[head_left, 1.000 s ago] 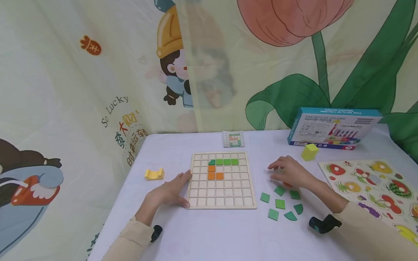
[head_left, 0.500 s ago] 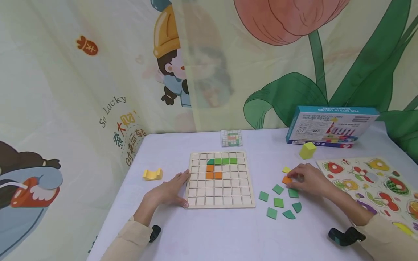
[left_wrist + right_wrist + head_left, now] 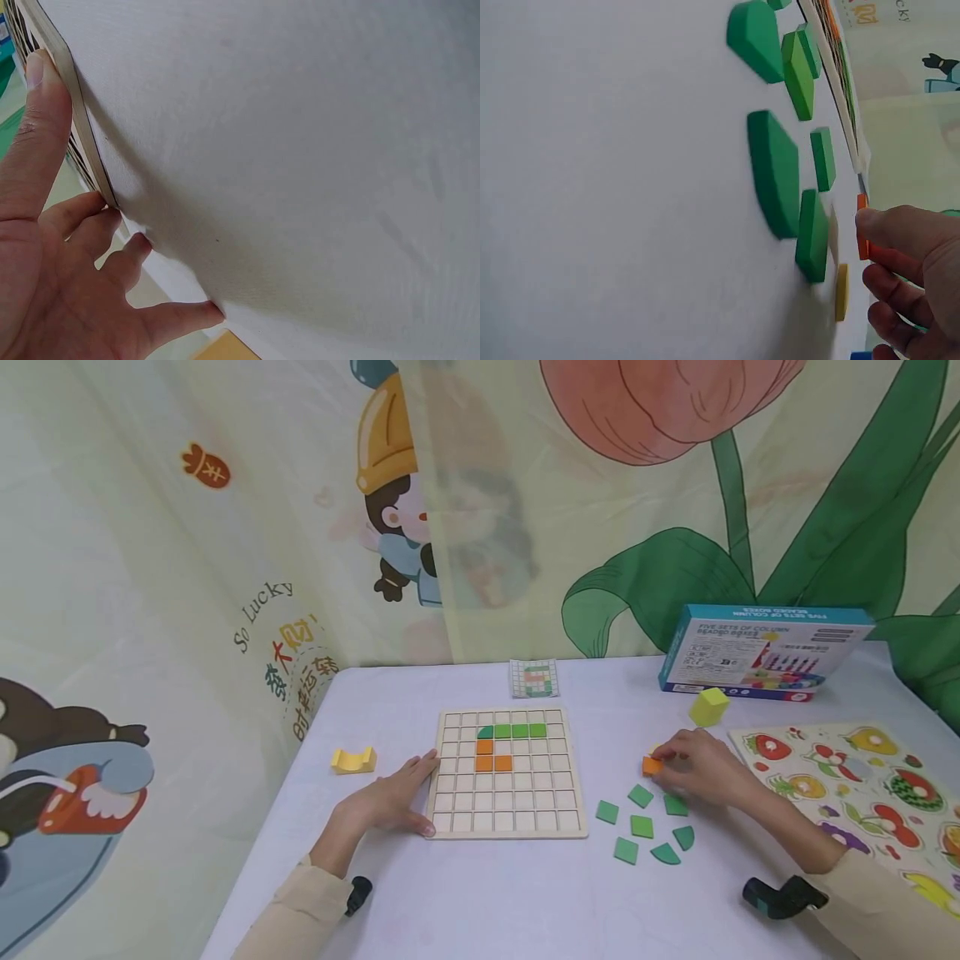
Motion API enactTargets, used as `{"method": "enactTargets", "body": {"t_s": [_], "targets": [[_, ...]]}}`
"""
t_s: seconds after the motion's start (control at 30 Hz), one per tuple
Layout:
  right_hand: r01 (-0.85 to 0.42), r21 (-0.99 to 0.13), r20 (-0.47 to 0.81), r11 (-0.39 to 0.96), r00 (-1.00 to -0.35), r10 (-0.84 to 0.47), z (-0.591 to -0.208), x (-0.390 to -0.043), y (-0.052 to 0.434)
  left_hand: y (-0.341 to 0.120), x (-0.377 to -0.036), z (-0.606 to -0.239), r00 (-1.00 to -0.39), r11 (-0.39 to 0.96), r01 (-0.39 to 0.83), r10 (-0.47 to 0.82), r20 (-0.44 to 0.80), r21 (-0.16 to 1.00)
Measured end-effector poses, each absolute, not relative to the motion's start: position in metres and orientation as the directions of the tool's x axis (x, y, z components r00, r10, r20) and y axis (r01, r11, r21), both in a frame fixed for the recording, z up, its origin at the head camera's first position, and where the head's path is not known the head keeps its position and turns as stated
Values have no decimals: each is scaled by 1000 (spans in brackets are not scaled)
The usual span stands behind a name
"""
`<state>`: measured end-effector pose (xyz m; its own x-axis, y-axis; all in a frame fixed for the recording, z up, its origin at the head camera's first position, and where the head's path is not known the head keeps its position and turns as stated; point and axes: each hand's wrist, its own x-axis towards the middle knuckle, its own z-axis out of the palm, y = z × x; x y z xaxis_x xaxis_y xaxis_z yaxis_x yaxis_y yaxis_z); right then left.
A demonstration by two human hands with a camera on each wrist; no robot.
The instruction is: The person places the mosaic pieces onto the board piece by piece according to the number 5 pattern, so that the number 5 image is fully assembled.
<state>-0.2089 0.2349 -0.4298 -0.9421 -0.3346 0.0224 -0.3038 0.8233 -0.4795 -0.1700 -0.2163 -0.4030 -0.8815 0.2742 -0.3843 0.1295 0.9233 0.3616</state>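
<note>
My right hand (image 3: 705,768) pinches an orange square tile (image 3: 651,766) between thumb and fingers, right of the board. In the right wrist view the thumb lies over the orange tile (image 3: 863,250), and a yellow tile (image 3: 842,292) sits close below it. Flat on the left edge of the wooden grid board (image 3: 525,802) rests my left hand (image 3: 386,797), fingers spread; in the left wrist view its thumb touches the board's rim (image 3: 88,139). On the board lie a dark green rounded piece (image 3: 486,732), several light green squares (image 3: 521,731) and three orange squares (image 3: 485,763).
Several green tiles (image 3: 641,827) are scattered right of the board. Behind it stands a small pattern card (image 3: 534,679). A yellow arched block (image 3: 354,761) sits left, a yellow-green block (image 3: 708,707) and a box (image 3: 765,652) back right, beside a fruit puzzle board (image 3: 847,785).
My right hand has moved right and down onto the orange tile, pinched it and shifted it slightly left. The left hand stays at the board's edge.
</note>
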Motion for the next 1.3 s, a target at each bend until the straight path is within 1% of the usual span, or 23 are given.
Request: {"method": "enactTargets", "body": {"t_s": [0.23,0.43,0.7,0.87,1.03,1.3], "targets": [[-338,-495,17,800,-925,-381,-419,-218,196,-218,-171,-404,-881,920,132,279,-381,368],[-390,-504,41,771,-902,-429,-416,-222,161,-216,-171,-404,-879,921,119,272,-391,371],[-465,-480,72,744,-866,-495,-419,-224,117,-216,-170,-401,-880,920,119,272,-389,373],[-508,-437,98,742,-847,-522,-426,-227,92,-217,-169,-400,-880,919,124,276,-386,374],[-522,-416,131,745,-845,-519,-431,-230,76,-217,-170,-402,-881,916,119,276,-385,384],[-515,-417,134,749,-850,-510,-433,-233,67,-216,-172,-403,-880,915,122,279,-385,384]]}}
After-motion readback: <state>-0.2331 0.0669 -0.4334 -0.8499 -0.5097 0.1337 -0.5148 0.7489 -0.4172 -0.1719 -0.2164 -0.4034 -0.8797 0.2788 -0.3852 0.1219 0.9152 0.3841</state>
